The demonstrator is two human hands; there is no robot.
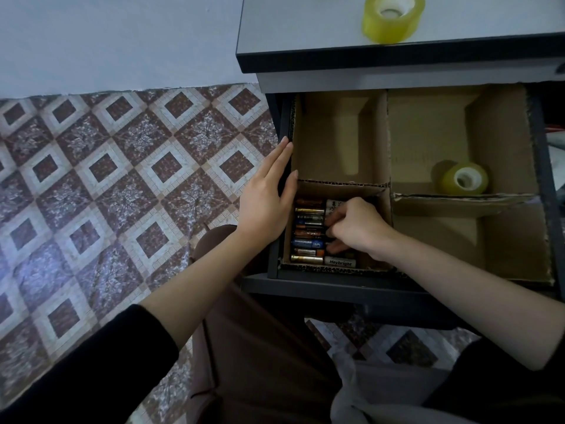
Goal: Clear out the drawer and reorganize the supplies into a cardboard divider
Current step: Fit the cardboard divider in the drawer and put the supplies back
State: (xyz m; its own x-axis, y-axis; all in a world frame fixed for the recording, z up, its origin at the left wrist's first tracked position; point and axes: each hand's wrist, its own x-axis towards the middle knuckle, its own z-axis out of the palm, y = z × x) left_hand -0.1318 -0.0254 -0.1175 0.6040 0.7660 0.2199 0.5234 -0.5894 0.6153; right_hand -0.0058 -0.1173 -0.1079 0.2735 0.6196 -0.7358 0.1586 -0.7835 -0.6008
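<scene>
Sorting is partly done: right hand (356, 228) fingers grip batteries (308, 231) in the near-left box of the cardboard divider (380, 133), left hand (269, 194) lies flat on the drawer (336, 275), one tape roll (393, 18) waits outside

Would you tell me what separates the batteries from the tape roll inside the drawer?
In the head view, the divider's cardboard walls stand between the batteries and the tape roll.

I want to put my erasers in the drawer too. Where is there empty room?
The back-left compartment, between the drawer's left side and the divider's middle wall, is bare. So is the front-right compartment. The back-right compartment has room left of the tape roll. The front-left compartment is crowded: batteries and the right hand gripping them.
</scene>
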